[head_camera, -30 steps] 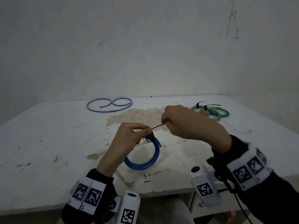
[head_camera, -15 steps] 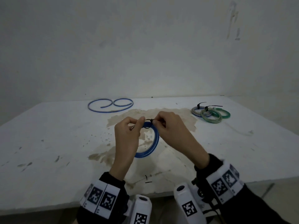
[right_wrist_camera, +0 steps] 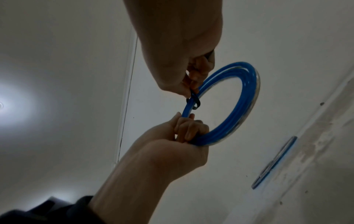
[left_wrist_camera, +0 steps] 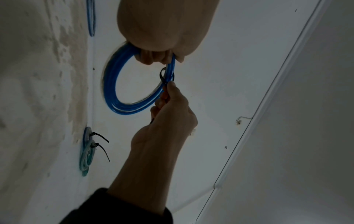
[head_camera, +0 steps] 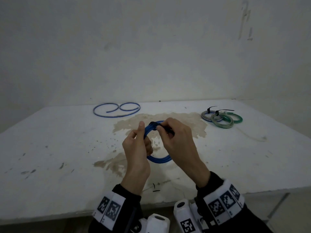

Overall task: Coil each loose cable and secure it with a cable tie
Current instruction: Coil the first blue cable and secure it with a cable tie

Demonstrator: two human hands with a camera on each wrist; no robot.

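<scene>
Blue cable coil [head_camera: 159, 160] is held upright above the table [head_camera: 50, 148], clamped at 9 o'clock by the left hand [head_camera: 137, 148], while the black cable tie [left_wrist_camera: 164, 77], looped loosely near 12 o'clock, is pinched by the right hand [head_camera: 175, 140], its tail trailing toward 3 o'clock.

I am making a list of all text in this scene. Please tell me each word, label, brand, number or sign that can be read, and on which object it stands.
No words, brands or numbers can be read in any view.
Square black-and-white code markers, with no letters: on the left wristband, the right wristband and the white wrist cameras.
Small black marks on the table near its front edge: not readable as text.
</scene>
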